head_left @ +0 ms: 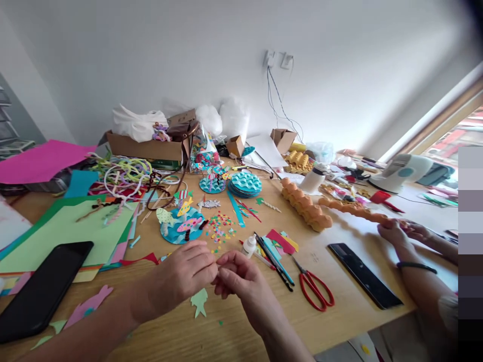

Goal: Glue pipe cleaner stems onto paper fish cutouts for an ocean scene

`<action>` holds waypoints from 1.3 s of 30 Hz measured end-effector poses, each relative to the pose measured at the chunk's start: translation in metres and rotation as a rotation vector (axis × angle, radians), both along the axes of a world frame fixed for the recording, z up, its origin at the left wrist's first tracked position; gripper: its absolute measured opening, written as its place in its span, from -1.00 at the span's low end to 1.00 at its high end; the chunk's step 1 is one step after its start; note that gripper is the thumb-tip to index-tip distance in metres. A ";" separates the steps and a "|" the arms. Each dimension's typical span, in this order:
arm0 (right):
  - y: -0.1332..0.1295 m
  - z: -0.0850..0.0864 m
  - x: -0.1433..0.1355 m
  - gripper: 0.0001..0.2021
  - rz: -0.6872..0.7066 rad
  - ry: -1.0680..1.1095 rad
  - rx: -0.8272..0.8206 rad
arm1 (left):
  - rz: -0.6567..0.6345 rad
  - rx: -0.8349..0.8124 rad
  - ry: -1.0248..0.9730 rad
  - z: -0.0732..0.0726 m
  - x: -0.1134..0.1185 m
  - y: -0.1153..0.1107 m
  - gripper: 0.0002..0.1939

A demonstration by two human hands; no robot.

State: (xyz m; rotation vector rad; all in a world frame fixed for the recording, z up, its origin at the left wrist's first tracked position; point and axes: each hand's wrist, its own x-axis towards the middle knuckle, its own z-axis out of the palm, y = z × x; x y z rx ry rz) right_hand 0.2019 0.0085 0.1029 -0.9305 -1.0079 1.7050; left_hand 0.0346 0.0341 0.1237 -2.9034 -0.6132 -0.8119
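Observation:
My left hand (184, 269) and my right hand (237, 276) meet over the near part of the table, fingertips pinched together. Whatever lies between the fingers is too small or hidden to name. Just below them lies a pale green paper fish (199, 303). Beyond the hands stands a blue wavy disc (169, 234) with paper fish, among them a pink fish (189, 224) and a yellow fish (186, 206). Colourful paper dots (221, 226) are scattered beside it. A small white glue bottle (249, 246) stands right behind my right hand.
Red-handled scissors (315, 290), pens (274, 259) and a black phone (364, 275) lie to the right. Another phone (45, 286) rests at left near green paper sheets (64, 231). At far right, another person's hands (400, 234) hold an orange egg-carton strip (354, 209).

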 end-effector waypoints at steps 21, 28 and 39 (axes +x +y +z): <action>-0.009 -0.045 0.003 -0.70 -0.188 -0.099 0.096 | 0.324 -0.615 -0.700 -0.024 -0.003 -0.014 -0.87; -0.012 -0.027 0.005 -0.80 -0.160 -0.483 0.404 | 0.330 -0.666 -0.722 -0.022 0.001 -0.015 -0.91; -0.015 -0.028 -0.004 -0.91 -0.323 -0.635 0.528 | 0.302 -0.974 -0.796 -0.036 0.014 -0.025 -0.91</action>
